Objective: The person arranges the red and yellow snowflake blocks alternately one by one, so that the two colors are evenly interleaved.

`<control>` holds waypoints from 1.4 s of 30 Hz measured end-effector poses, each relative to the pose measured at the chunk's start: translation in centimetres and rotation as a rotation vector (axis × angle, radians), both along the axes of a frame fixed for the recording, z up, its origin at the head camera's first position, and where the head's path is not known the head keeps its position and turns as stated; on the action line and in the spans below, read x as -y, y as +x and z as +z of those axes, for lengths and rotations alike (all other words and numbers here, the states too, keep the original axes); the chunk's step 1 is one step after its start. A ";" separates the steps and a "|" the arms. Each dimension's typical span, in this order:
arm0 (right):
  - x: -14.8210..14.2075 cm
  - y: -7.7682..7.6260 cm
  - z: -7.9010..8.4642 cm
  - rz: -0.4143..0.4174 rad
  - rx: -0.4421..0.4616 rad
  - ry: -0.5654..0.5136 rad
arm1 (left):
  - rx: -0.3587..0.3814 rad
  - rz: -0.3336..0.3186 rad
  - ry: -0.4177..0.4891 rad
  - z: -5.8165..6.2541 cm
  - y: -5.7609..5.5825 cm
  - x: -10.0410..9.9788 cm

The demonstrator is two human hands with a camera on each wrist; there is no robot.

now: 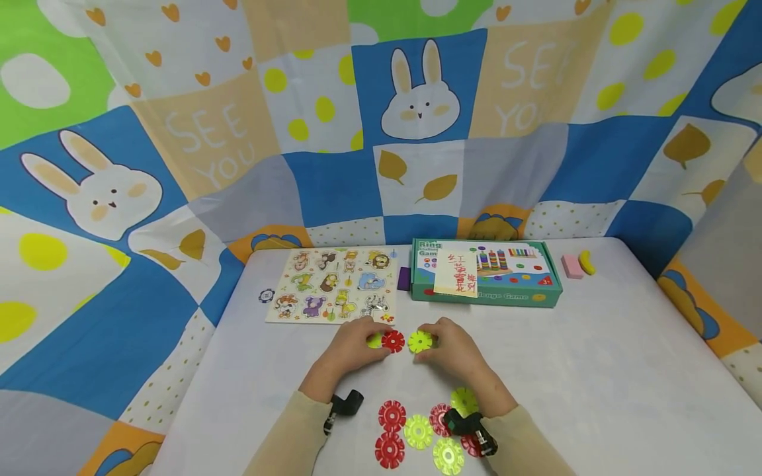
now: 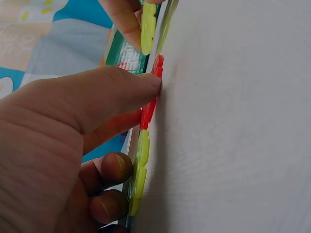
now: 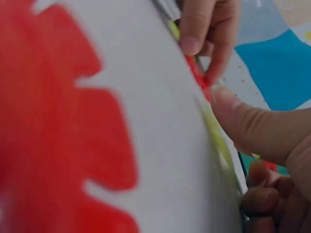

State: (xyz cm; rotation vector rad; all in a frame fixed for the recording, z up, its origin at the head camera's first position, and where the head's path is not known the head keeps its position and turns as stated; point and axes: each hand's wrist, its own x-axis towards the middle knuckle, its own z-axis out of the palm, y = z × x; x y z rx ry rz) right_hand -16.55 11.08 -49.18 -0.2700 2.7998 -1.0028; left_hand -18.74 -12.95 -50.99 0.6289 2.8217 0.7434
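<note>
My left hand (image 1: pixel 352 345) pinches a red notched plastic disc (image 1: pixel 393 341) between thumb and fingers. A yellow-green disc (image 1: pixel 374 341) sits against its left side, partly covered by the hand; in the left wrist view this yellow-green disc (image 2: pixel 141 174) adjoins the red disc (image 2: pixel 151 97) in a line. Opposite, my right hand (image 1: pixel 457 348) pinches another yellow-green disc (image 1: pixel 420 341) by its edge. A small gap separates this disc from the red one in the head view. Whether more discs lie behind the right fingers cannot be told.
Several red and yellow-green discs (image 1: pixel 419 432) lie nearer me, some under the right wrist camera (image 1: pixel 473 430). Behind the hands are an animal puzzle board (image 1: pixel 306 283) and a green Ring game box (image 1: pixel 518 297). A pink block (image 1: pixel 572 266) and toy banana (image 1: pixel 587 262) lie back right.
</note>
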 end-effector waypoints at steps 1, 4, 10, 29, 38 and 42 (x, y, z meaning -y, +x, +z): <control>0.1 0.1 -0.2 -0.009 -0.009 0.008 | 0.002 0.000 0.001 0.0 0.0 0.0; 0.3 0.3 -0.4 -0.041 -0.030 0.033 | 0.004 -0.001 0.005 -0.1 0.0 0.0; 0.4 0.4 -0.3 -0.035 -0.023 0.053 | -0.008 -0.002 0.003 -0.2 -0.1 0.0; -0.3 -0.1 -0.6 0.000 -0.033 -0.008 | 0.019 0.009 -0.029 0.7 0.2 -0.3; -0.4 -0.3 -0.7 0.010 -0.036 -0.022 | -0.024 0.031 -0.043 1.5 0.5 -1.0; -0.5 -0.4 -0.7 0.005 -0.031 -0.017 | -0.079 0.040 -0.013 2.4 0.7 -2.0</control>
